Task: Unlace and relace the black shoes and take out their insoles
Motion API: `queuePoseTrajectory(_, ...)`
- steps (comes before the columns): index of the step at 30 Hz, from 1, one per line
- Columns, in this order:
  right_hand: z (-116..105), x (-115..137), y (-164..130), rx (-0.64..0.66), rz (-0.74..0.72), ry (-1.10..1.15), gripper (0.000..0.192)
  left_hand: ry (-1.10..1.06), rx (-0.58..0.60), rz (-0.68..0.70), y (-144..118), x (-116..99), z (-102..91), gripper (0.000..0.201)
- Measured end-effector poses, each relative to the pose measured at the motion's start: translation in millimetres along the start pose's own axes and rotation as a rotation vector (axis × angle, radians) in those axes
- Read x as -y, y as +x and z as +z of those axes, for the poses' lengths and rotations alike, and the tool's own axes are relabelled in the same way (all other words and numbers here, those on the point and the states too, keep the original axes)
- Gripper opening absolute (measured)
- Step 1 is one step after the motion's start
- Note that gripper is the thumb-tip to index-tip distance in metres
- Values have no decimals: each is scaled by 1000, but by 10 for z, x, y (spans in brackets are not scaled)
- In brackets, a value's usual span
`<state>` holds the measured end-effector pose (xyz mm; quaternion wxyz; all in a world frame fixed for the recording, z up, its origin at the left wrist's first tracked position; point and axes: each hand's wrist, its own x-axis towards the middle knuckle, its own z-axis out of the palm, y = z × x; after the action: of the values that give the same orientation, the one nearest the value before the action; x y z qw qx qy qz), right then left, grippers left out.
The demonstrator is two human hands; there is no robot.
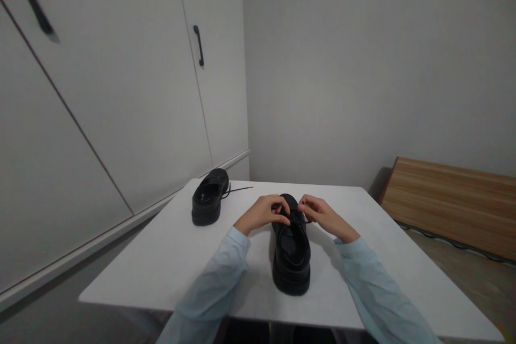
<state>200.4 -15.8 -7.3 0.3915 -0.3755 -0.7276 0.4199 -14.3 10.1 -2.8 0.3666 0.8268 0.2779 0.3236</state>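
Observation:
A black lace-up shoe (pixel 291 263) stands on the white table in front of me, its heel towards me and its toe pointing away. Over the left side of its lacing, my left hand (pixel 269 210) is closed, thumb and fingers pinching the black shoelace. My right hand (pixel 318 212) is at the lacing's right side, fingertips closed on the lace too. A dark strand of shoelace (pixel 300 220) shows between the two hands. The fingers partly cover the lacing and the toe, so the exact shape of the laces there is hidden.
A second black shoe (pixel 207 199) stands at the table's far left, a loose lace trailing right from it. The white table (pixel 169 269) reaches close to the white cabinet doors (pixel 141 91). A wood-grain board (pixel 447 204) leans beyond the right edge, against the grey wall.

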Motion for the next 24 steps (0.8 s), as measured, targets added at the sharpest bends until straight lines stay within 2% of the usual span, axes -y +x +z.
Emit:
queuePoseTrajectory(4,-7,-27,-19,74,-6,-201,38,79,31,-26,4,-13,11,31)
queuePoseTrajectory(8,-3,-55,-23,109,-4,-295,34,110,23,-32,-1,-22,48,24)
queuePoseTrajectory(13,34,-8,-20,68,-59,-318,27,176,-21,-5,3,-3,77,19)
queuePoseTrajectory(24,59,38,-11,-2,-175,-279,26,316,-126,63,41,-6,151,15)
